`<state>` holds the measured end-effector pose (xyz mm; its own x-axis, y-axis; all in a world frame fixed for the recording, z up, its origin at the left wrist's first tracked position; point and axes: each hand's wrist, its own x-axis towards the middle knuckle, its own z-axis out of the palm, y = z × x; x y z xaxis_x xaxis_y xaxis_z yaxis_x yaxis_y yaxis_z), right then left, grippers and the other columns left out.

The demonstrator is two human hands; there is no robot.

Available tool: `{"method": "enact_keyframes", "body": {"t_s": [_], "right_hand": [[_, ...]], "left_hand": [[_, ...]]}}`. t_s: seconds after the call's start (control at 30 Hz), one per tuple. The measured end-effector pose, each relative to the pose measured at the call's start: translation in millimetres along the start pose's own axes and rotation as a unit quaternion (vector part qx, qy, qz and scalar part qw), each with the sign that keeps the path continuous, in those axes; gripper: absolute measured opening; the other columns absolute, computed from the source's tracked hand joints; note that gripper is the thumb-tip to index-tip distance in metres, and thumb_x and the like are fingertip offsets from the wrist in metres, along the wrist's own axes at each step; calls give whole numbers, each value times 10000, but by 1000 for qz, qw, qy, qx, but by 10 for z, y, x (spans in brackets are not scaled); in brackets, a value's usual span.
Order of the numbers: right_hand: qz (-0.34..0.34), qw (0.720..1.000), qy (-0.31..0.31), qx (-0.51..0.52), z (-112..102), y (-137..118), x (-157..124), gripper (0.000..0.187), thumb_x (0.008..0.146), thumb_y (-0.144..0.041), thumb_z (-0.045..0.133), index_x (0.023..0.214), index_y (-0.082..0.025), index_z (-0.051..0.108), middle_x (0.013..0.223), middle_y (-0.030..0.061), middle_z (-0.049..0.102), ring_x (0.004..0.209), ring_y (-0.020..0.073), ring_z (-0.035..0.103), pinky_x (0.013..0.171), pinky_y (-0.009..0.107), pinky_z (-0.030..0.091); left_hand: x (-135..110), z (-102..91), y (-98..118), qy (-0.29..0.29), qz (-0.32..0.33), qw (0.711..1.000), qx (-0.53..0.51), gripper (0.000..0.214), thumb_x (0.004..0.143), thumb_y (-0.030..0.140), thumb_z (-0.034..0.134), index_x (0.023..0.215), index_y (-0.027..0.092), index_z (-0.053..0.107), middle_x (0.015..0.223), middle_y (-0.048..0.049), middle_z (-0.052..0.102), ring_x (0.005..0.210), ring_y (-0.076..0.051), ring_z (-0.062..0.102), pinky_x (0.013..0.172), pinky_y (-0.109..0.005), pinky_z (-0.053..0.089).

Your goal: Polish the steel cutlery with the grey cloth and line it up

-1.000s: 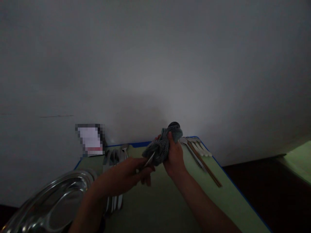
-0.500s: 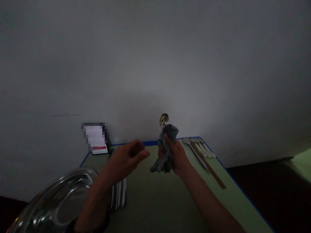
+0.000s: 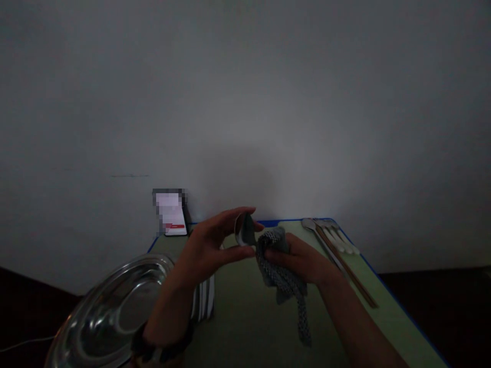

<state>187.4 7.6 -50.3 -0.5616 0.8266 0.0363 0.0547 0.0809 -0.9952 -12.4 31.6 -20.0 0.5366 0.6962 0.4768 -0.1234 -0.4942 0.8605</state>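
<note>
My left hand (image 3: 213, 243) pinches the bowl of a metal spoon (image 3: 243, 232) between thumb and fingers, above the middle of a green table (image 3: 249, 327). The spoon's handle runs to the right into a grey checked cloth (image 3: 282, 276). My right hand (image 3: 303, 258) is closed round that cloth and the hidden handle. One end of the cloth hangs down toward the table.
A shiny steel tray (image 3: 111, 312) sits at the near left corner. Several pieces of cutlery (image 3: 203, 301) lie beside it under my left arm. More spoons and a pair of chopsticks (image 3: 341, 255) lie along the right edge. A small card stand (image 3: 171, 214) is at the far left by the grey wall.
The spoon went from upright in the cloth to lying sideways. My left hand came back and took hold of its bowl. The cloth now hangs lower.
</note>
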Motion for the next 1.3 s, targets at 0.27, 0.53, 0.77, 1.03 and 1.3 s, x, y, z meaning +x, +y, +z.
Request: {"method": "enact_keyframes", "body": {"t_s": [0.27, 0.53, 0.77, 1.03, 1.3], "right_hand": [[39, 987, -36, -154, -354, -150, -266, 355, 787, -481, 514, 712, -142, 589, 607, -5, 536, 549, 88, 470, 507, 217, 406], [37, 980, -43, -189, -423, -184, -317, 335, 784, -474, 518, 719, -155, 596, 661, 1, 585, 606, 101, 524, 569, 226, 441], [6, 980, -13, -197, -230, -205, -203, 322, 787, -461, 522, 735, -150, 583, 630, -15, 548, 573, 82, 474, 533, 207, 409], [52, 980, -36, -188, -436, -155, -301, 367, 782, -485, 512, 718, -133, 594, 637, 8, 574, 568, 90, 505, 510, 209, 410], [96, 981, -52, -158, -453, -160, -327, 377, 759, -510, 533, 707, -139, 573, 663, 6, 597, 558, 88, 536, 500, 200, 432]], "left_hand": [[-18, -22, 65, 78, 131, 988, -6, 513, 616, 103, 771, 1081, 204, 578, 959, -65, 698, 905, -223, 646, 803, -331, 528], [-44, 6, 69, 8, 63, 998, 23, 564, 629, 19, 738, 1119, 230, 553, 993, -47, 700, 926, -188, 652, 812, -263, 526], [-20, 75, 41, -20, 44, 998, 29, 543, 642, 71, 742, 1119, 234, 539, 943, -42, 711, 857, -189, 673, 759, -278, 550], [-41, -122, -59, 55, 120, 989, -63, 508, 648, 144, 763, 1093, 219, 533, 886, -46, 703, 850, -214, 664, 785, -350, 541], [-80, -172, 40, 41, 48, 997, 38, 398, 615, 177, 779, 935, 211, 544, 803, -21, 715, 730, -182, 679, 615, -237, 548]]}}
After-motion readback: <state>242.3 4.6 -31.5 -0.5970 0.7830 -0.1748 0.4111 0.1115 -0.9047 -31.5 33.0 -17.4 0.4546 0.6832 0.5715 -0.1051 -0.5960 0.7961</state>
